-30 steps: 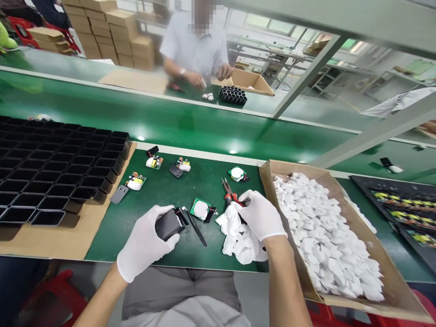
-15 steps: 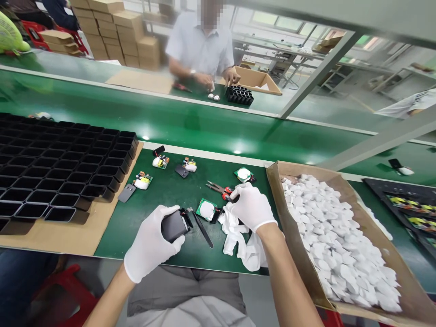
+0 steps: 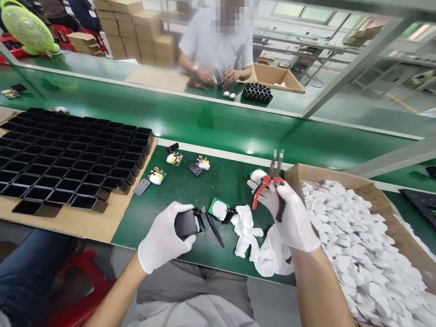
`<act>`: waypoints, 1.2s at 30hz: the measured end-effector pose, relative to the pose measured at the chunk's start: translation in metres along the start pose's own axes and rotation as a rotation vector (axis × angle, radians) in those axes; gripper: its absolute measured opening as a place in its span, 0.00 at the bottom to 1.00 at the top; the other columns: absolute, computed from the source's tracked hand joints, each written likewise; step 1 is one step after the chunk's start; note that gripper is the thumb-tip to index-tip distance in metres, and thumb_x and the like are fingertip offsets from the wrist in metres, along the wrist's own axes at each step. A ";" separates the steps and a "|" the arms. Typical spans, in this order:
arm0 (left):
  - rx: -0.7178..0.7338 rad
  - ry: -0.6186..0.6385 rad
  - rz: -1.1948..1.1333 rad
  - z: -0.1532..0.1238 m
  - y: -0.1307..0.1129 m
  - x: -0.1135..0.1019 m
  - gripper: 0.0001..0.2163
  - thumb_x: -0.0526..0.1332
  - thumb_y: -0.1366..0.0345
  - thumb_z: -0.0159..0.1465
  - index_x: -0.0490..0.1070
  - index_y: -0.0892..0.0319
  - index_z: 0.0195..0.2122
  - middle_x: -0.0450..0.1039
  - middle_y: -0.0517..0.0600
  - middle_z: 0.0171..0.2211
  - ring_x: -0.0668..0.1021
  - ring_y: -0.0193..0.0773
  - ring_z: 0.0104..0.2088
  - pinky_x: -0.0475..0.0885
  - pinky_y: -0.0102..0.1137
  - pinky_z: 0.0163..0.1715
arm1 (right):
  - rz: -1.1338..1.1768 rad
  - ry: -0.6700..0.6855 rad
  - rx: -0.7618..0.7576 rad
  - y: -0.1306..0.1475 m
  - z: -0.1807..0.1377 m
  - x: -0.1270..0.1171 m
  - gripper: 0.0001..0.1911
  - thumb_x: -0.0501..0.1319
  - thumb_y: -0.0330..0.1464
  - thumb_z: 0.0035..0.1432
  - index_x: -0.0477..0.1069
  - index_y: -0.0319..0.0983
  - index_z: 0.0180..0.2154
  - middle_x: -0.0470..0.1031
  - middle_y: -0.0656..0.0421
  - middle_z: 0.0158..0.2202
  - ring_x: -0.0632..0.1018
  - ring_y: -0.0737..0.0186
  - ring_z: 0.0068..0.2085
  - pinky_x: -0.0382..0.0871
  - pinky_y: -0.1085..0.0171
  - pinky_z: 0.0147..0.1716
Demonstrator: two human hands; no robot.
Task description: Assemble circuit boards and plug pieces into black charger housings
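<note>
My gloved left hand [image 3: 161, 236] is wrapped round a black plastic case [image 3: 185, 224], with wires and small parts showing at its right end. My gloved right hand [image 3: 289, 211] holds red-and-black pliers [image 3: 274, 175] above the table, jaws pointing away and slightly apart. Black tweezers [image 3: 215, 230] lie just right of the case. Beside them is a green circuit board [image 3: 220, 209] with a white pad on top. Crumpled white gloves [image 3: 247, 229] rest below my right hand. Another board with a white pad [image 3: 258, 175] is partly hidden behind that hand.
Rows of black open cases [image 3: 73, 170] stand on cardboard [image 3: 117, 213] at left. Several circuit boards [image 3: 157, 176] lie nearer the middle. A carton [image 3: 295, 175] of white pads [image 3: 357, 236] stands at right. Across the green divider [image 3: 190, 116], a co-worker [image 3: 218, 50] handles small parts.
My right hand has picked up the pliers from the table and raised them. My left hand still holds the black case. The whole view has shifted, moving the scene rightward.
</note>
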State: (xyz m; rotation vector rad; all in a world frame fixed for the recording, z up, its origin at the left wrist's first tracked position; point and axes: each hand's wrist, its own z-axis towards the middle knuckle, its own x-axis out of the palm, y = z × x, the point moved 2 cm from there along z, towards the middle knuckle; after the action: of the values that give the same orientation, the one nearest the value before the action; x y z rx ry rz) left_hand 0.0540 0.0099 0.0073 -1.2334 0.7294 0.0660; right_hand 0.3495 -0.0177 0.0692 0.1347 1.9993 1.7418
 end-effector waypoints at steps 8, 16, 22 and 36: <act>0.158 0.098 -0.056 -0.010 -0.023 -0.015 0.28 0.66 0.75 0.57 0.67 0.53 0.60 0.77 0.52 0.48 0.82 0.43 0.46 0.79 0.39 0.48 | -0.442 0.241 -0.114 0.025 -0.083 -0.014 0.16 0.55 0.49 0.71 0.69 0.45 0.36 0.79 0.58 0.36 0.79 0.55 0.35 0.78 0.55 0.38; 0.221 0.134 0.013 -0.015 -0.048 -0.042 0.35 0.65 0.79 0.54 0.68 0.50 0.63 0.76 0.49 0.49 0.82 0.40 0.47 0.79 0.35 0.45 | -0.911 0.678 -0.293 0.027 -0.123 -0.012 0.03 0.59 0.35 0.65 0.70 0.45 0.37 0.77 0.56 0.35 0.81 0.49 0.34 0.78 0.50 0.37; 0.268 0.161 0.089 -0.020 -0.053 -0.046 0.36 0.65 0.79 0.53 0.68 0.49 0.63 0.76 0.49 0.52 0.82 0.40 0.46 0.80 0.34 0.44 | -0.847 0.664 -0.191 0.024 -0.118 -0.003 0.04 0.60 0.36 0.67 0.71 0.46 0.37 0.77 0.59 0.33 0.79 0.52 0.31 0.76 0.54 0.32; 0.343 0.216 0.214 -0.020 -0.057 -0.044 0.36 0.62 0.79 0.53 0.66 0.47 0.63 0.79 0.51 0.54 0.84 0.46 0.50 0.83 0.39 0.48 | -0.743 0.522 -0.191 0.012 -0.115 -0.002 0.09 0.64 0.46 0.65 0.74 0.51 0.35 0.78 0.59 0.29 0.79 0.50 0.28 0.77 0.51 0.29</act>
State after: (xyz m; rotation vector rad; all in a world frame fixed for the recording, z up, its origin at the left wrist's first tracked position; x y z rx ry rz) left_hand 0.0348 -0.0133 0.0761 -0.8396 1.0145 -0.0169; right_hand 0.3003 -0.1202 0.0899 -1.0822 1.8197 1.5218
